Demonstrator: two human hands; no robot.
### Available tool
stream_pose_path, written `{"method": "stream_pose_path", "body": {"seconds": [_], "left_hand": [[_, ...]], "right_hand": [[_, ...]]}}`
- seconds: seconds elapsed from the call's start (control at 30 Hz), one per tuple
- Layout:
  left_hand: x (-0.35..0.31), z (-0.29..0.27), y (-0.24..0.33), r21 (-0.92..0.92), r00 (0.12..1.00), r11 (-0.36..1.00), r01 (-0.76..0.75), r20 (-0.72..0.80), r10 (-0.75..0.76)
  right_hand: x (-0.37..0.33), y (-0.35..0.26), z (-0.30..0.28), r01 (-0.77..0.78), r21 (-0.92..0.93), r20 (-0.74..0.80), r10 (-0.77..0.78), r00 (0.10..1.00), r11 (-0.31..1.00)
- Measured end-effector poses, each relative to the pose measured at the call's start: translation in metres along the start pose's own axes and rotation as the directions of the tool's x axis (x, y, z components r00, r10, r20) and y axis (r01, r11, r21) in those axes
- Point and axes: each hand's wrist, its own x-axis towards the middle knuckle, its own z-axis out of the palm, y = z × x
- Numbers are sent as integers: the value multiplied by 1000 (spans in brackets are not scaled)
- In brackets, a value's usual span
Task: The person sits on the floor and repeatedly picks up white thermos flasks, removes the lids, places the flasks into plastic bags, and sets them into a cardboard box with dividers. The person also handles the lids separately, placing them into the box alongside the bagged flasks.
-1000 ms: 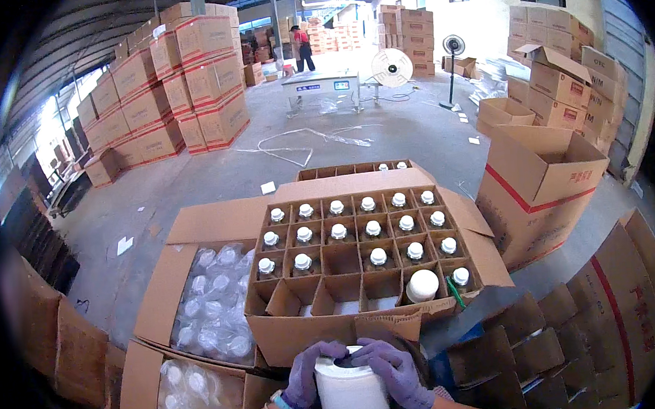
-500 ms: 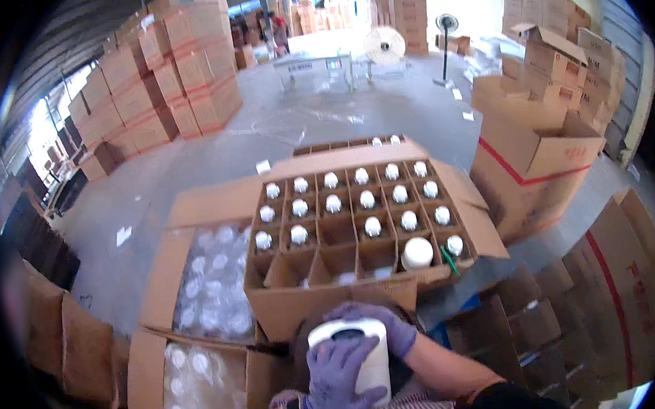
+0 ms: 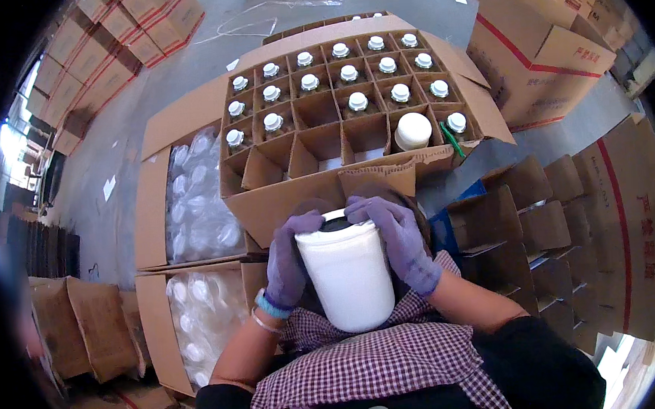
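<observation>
A white cylindrical container [image 3: 347,286] with a lipped rim and a dark round opening leans in front of my body, its top pointing away from me. My left hand [image 3: 289,258], in a purple glove, grips its left side with fingers curled at the rim. In a matching glove, my right hand [image 3: 400,239] holds the right side, its fingers over the rim beside the opening. Just beyond stands an open divided carton [image 3: 268,212] holding several bottles with white caps. A rounded white object [image 3: 413,132] sits in a near cell, beside a green strip [image 3: 451,135].
At left, two open cartons hold clear plastic bottles [image 3: 200,205] in film. Cardboard dividers [image 3: 486,221] stand on the right, beside a large red-striped carton [image 3: 622,239]. Another big open carton [image 3: 533,64] is at far right. Stacked boxes [image 3: 108,53] rise at far left.
My view has tilted down. My left hand has moved from across the container's front to its left side, and my right hand now grips its right rim. The container has tipped, showing its side.
</observation>
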Motion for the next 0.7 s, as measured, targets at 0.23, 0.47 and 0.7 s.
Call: {"method": "stream_pose_path", "body": {"seconds": [0.23, 0.47, 0.7], "left_hand": [[-24, 26, 48, 610, 954, 746, -267, 58, 295], [54, -80, -52, 757, 993, 646, -96, 29, 114], [63, 22, -14, 541, 844, 678, -498, 482, 236]], "right_hand": [[20, 11, -7, -173, 160, 144, 150, 978, 972], [1, -38, -20, 359, -37, 269, -337, 902, 932], [31, -141, 6, 721, -72, 970, -119, 211, 690]]}}
